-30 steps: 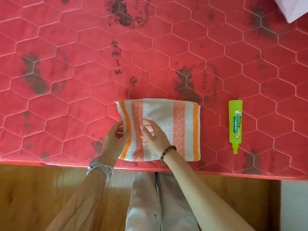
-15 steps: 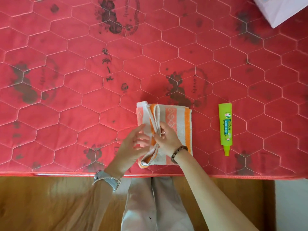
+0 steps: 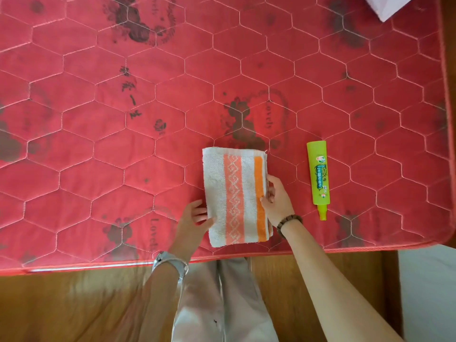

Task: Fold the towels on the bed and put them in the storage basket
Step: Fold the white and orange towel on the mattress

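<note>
A folded towel (image 3: 234, 193) lies on the red quilted bed (image 3: 123, 149), close to its near edge and a little right of the middle. It is a tall, narrow block, white with a pale orange patterned band down the centre and a bright orange stripe along its right side. Several layers are stacked at the right edge.

The left hand (image 3: 191, 225) is at the towel's lower left side. Its thumb lies over the top of the edge and its fingers (image 3: 199, 211) curl in against the side, so it grips the cloth there. Whether those fingers reach underneath is hard to make out. The right hand (image 3: 278, 203) is at the right edge, about halfway along. Its thumb presses on the orange stripe and its curled fingers (image 3: 271, 181) close on the stacked layers, pinching them together.

A green bottle (image 3: 318, 176) lies flat on the bed to the right of the towel, apart from it, with its yellow tip pointing toward the near edge. A white corner of something (image 3: 387, 6) shows at the top right. The left wrist wears a silver watch (image 3: 170, 262) and the right a bracelet (image 3: 289, 222) of dark beads. Below the bed edge are pale trousers (image 3: 222, 304) and a wooden floor (image 3: 74, 304).
</note>
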`<state>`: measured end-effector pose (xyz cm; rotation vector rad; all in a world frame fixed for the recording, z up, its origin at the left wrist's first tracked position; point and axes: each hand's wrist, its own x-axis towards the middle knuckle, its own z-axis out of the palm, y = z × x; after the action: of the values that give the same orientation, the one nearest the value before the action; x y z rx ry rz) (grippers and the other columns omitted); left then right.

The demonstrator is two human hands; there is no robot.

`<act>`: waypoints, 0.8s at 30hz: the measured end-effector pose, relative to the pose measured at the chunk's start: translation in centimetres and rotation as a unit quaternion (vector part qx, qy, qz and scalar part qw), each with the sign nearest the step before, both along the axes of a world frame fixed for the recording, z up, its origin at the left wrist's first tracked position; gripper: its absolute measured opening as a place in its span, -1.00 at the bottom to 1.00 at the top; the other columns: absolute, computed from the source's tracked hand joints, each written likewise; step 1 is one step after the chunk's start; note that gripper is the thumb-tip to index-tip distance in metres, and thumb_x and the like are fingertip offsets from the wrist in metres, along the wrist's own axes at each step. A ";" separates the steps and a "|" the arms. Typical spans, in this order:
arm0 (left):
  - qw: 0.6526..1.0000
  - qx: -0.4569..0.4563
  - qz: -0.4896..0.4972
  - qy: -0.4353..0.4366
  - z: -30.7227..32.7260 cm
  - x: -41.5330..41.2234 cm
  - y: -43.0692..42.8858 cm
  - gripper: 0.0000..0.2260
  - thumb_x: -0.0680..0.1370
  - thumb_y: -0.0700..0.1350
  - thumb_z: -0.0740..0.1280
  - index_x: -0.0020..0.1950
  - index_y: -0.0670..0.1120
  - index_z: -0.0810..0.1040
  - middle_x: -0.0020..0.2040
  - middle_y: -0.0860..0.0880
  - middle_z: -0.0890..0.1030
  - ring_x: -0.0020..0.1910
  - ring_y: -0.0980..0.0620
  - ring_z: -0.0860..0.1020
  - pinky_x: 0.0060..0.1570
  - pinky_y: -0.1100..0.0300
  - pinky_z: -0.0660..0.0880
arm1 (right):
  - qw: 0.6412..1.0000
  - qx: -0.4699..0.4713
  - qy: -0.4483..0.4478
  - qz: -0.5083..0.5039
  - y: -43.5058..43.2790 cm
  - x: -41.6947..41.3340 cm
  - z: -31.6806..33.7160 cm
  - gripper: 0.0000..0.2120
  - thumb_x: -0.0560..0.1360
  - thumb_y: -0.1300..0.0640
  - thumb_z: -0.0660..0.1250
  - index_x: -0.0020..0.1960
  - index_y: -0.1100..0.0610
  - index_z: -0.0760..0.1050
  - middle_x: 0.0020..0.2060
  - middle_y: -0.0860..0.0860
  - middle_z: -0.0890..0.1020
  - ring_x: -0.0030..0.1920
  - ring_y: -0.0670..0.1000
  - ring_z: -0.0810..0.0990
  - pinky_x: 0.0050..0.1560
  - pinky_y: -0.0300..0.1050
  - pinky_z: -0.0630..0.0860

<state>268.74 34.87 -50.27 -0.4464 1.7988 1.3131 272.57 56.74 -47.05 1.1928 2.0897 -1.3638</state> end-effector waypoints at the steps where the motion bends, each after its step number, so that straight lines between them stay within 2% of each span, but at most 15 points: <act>1: 1.000 -0.005 -0.006 0.003 0.0 0.4 0.3 -0.50 0.49 -0.27 0.47 0.38 -0.09 0.38 0.08 0.03 0.55 0.04 0.04 0.56 -0.02 0.24 0.50 | 1.000 0.007 0.000 -0.010 0.0 0.0 -0.2 -0.47 0.56 0.39 0.20 0.44 0.01 0.28 0.15 0.02 0.56 0.14 0.01 0.55 0.19 0.02 0.54; 4: 1.000 -0.021 -0.007 0.013 0.1 1.1 0.9 -0.56 0.49 -0.18 0.50 0.29 -0.02 0.41 0.05 0.10 0.55 0.00 0.11 0.56 -0.08 0.30 0.48 | 0.999 0.030 0.001 -0.028 0.1 -0.1 -0.6 -0.46 0.56 0.43 0.16 0.43 0.00 0.31 0.04 -0.01 0.53 0.04 -0.01 0.52 0.04 -0.11 0.51; 8: 0.998 -0.049 -0.021 0.018 0.2 1.6 1.2 -0.56 0.46 -0.05 0.53 0.26 0.03 0.43 0.09 0.05 0.59 0.02 0.09 0.58 -0.04 0.19 0.53 | 0.996 0.074 0.001 -0.054 0.2 0.1 -1.0 -0.47 0.56 0.45 0.12 0.39 -0.01 0.34 -0.06 -0.05 0.51 -0.18 -0.15 0.50 -0.27 -0.37 0.39; 11: 0.998 -0.049 -0.045 0.012 0.7 1.7 1.3 -0.51 0.45 0.01 0.54 0.29 0.01 0.43 0.08 0.05 0.59 0.01 0.11 0.59 -0.06 0.23 0.53 | 0.994 0.085 0.011 -0.070 0.2 0.3 -1.4 -0.50 0.57 0.44 0.11 0.39 0.02 0.35 -0.02 -0.01 0.55 -0.10 -0.05 0.53 -0.27 -0.38 0.38; 14: 0.997 -0.039 -0.061 -0.006 1.0 1.6 1.4 -0.47 0.44 -0.01 0.55 0.30 0.02 0.38 0.05 0.05 0.60 0.01 0.11 0.60 -0.09 0.27 0.52 | 0.993 0.087 0.024 -0.075 0.0 0.3 -1.6 -0.54 0.58 0.42 0.13 0.38 0.03 0.37 -0.02 0.01 0.58 -0.09 -0.04 0.54 -0.24 -0.36 0.43; 16: 0.996 -0.033 -0.082 -0.031 0.9 1.6 1.3 -0.42 0.41 -0.03 0.57 0.30 0.02 0.34 0.04 0.02 0.59 0.02 0.08 0.60 0.00 0.21 0.54 | 0.992 0.091 0.034 -0.081 -0.1 0.3 -1.7 -0.56 0.59 0.39 0.15 0.38 0.03 0.38 -0.04 0.01 0.60 -0.11 -0.06 0.56 -0.18 -0.31 0.49; 18: 0.992 -0.020 -0.109 -0.060 0.7 1.8 1.2 -0.35 0.37 -0.10 0.61 0.30 -0.01 0.30 0.04 0.01 0.56 0.02 0.06 0.59 0.07 0.15 0.55 | 0.991 0.094 0.037 -0.085 0.0 0.4 -1.8 -0.58 0.59 0.37 0.17 0.37 0.03 0.38 -0.06 0.01 0.60 -0.17 -0.15 0.53 -0.22 -0.39 0.43; 20: 0.988 -0.015 -0.140 -0.064 0.5 2.3 1.0 -0.30 0.33 -0.16 0.63 0.30 -0.05 0.28 0.01 -0.02 0.55 -0.03 0.06 0.58 0.00 0.15 0.56 | 0.992 0.092 0.033 -0.082 0.1 0.5 -1.9 -0.58 0.59 0.37 0.18 0.38 0.05 0.38 -0.07 0.00 0.59 -0.19 -0.18 0.51 -0.26 -0.42 0.38; 22: 0.987 -0.018 -0.154 -0.042 0.3 2.7 0.9 -0.32 0.33 -0.21 0.62 0.27 -0.06 0.27 -0.05 -0.02 0.51 -0.12 0.07 0.54 -0.14 0.25 0.51 | 0.993 0.087 0.030 -0.075 0.2 0.6 -1.8 -0.58 0.58 0.37 0.19 0.39 0.06 0.37 -0.09 -0.01 0.58 -0.20 -0.19 0.51 -0.26 -0.42 0.38; 24: 0.988 -0.026 -0.149 -0.008 0.2 3.2 0.9 -0.34 0.33 -0.26 0.61 0.25 -0.05 0.28 -0.10 -0.01 0.46 -0.18 0.04 0.50 -0.20 0.29 0.47 | 0.994 0.083 0.029 -0.071 0.3 0.6 -1.6 -0.58 0.59 0.35 0.20 0.39 0.07 0.36 -0.11 -0.04 0.56 -0.20 -0.22 0.50 -0.26 -0.42 0.38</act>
<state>271.94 35.73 -50.03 -0.2058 1.8092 1.0541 273.15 57.08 -48.64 1.4096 2.2319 -1.3202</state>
